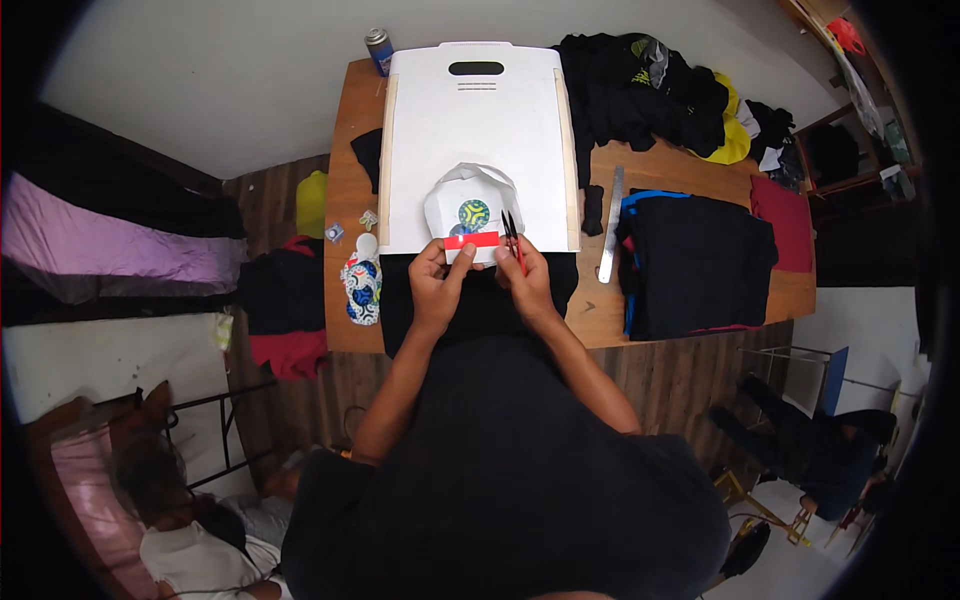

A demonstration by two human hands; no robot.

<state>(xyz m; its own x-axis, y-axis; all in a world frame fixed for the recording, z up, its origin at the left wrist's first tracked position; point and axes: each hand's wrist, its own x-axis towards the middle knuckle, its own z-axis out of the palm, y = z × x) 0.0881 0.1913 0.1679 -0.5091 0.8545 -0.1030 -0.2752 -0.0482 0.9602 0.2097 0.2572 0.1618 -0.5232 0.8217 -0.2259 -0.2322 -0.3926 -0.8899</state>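
Observation:
Between the fingertips of my left hand (437,292) is a red strip (480,240), held level over the near end of the white board (470,130). Red-handled scissors (512,232) with dark blades are in my right hand (530,288), pointing away from me. The fingertips of that hand also meet the strip's right end. Just behind the strip lies a curled whitish sheet (500,187) bearing a round green and blue emblem (473,213). Black cloth (450,300) hangs at the board's near edge, below my hands.
Left of the board are a pile of round printed pieces (361,288) and a spray can (378,50). A metal ruler (612,225) and folded black garments (700,260) lie right. Dark clothes (640,90) are heaped behind. One person (200,550) is at lower left, another (830,465) lower right.

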